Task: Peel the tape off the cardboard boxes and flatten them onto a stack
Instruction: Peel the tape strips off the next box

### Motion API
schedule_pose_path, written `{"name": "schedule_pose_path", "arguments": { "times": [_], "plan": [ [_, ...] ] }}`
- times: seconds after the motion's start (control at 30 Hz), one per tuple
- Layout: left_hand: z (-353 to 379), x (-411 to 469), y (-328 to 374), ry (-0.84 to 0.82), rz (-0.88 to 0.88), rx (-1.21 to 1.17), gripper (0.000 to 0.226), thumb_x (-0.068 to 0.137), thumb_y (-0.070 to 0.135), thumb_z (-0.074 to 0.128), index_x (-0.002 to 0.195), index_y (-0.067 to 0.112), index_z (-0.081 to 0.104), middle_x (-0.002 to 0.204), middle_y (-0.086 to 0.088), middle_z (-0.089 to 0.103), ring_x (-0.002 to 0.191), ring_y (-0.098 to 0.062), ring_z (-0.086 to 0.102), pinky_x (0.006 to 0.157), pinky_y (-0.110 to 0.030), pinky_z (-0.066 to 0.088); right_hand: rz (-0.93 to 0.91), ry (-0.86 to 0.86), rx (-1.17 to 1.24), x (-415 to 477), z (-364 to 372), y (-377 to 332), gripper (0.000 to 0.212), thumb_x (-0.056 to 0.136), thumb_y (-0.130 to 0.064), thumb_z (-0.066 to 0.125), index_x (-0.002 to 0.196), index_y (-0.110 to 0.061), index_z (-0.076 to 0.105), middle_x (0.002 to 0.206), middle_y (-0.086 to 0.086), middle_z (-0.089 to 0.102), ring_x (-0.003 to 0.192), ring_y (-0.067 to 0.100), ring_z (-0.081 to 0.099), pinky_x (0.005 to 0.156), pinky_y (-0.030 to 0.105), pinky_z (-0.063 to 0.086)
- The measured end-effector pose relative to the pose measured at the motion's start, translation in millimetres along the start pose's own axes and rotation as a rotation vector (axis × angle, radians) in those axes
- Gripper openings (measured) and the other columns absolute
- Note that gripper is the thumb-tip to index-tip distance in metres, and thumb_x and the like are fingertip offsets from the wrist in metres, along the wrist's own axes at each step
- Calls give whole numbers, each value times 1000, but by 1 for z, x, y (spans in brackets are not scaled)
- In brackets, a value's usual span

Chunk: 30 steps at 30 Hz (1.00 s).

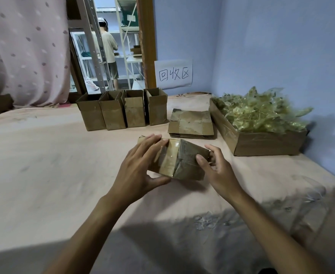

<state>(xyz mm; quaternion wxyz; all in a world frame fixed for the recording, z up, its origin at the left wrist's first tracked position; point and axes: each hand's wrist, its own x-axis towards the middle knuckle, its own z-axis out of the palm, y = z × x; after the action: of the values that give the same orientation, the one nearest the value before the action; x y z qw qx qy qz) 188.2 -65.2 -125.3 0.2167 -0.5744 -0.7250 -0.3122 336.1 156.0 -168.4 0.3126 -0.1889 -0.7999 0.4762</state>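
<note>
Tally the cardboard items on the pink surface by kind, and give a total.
Standing open boxes: 4
Taped box, held by left hand and right hand: 1
Stack of flattened boxes: 1 (sheets not countable)
Large box of tape scraps: 1
Total: 7

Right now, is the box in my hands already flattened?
No: the box in the left hand and right hand has its full shape, with tape across its seam.
</note>
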Motion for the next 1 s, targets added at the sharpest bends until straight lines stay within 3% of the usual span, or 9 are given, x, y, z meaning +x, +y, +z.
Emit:
{"name": "schedule_pose_path", "arguments": {
  "times": [0.1, 0.23, 0.37, 0.57, 0.67, 0.8, 1.0],
  "plan": [
    [0, 13, 5, -25, -11, -9, 95, 76, 59, 83, 155, 24, 43, 158, 3, 42, 143, -20, 43, 109, -41, 46, -96, 113, -126, 1, -7, -4, 74, 82, -75, 54, 142, -31, 47, 128, -14, 55, 115, 5, 56, 97, 33, 49],
    [4, 25, 9, -60, -8, 7, 95, 76, 71, 73, 154, 26, 43, 153, 3, 44, 135, -21, 48, 104, -38, 46, -297, 203, -176, -2, -18, -30, 63, 87, -59, 64, 139, -25, 52, 121, -11, 57, 114, 8, 58, 95, 24, 46],
    [9, 35, 12, -51, 23, 1, 96, 72, 70, 77, 150, 24, 48, 146, 0, 48, 126, -23, 52, 103, -39, 45, -387, 77, -139, -7, -31, -70, 55, 89, -53, 67, 137, -30, 55, 110, -10, 65, 109, 14, 63, 94, 22, 47],
    [-7, 46, 14, -45, 103, 52, 95, 68, 71, 76, 147, 22, 53, 136, 0, 53, 125, -20, 51, 106, -38, 40, -514, -23, -317, -6, -36, -89, 45, 90, -53, 65, 129, -30, 63, 106, -17, 55, 103, 9, 60, 89, 31, 51],
    [-28, 53, 13, -148, 99, 73, 102, 63, 73, 80, 148, 25, 51, 135, 3, 52, 120, -14, 49, 99, -29, 36, -550, -34, -338, -7, -34, -91, 46, 90, -53, 67, 130, -30, 62, 105, -16, 54, 100, 9, 59, 86, 33, 51],
    [-37, 53, 9, -258, 70, 63, 105, 59, 72, 87, 147, 27, 52, 133, 7, 51, 114, -9, 46, 90, -13, 29, -498, -114, -381, -5, -25, -93, 64, 83, -66, 66, 137, -34, 54, 102, -16, 51, 100, 9, 57, 87, 37, 51],
    [-27, 42, 12, -225, -3, -13, 104, 59, 75, 81, 147, 29, 52, 133, 11, 49, 115, -6, 46, 93, -28, 36, -462, -99, -410, -1, -19, -95, 58, 85, -59, 64, 137, -34, 52, 92, -13, 51, 89, 10, 56, 85, 41, 52]
  ]
}}
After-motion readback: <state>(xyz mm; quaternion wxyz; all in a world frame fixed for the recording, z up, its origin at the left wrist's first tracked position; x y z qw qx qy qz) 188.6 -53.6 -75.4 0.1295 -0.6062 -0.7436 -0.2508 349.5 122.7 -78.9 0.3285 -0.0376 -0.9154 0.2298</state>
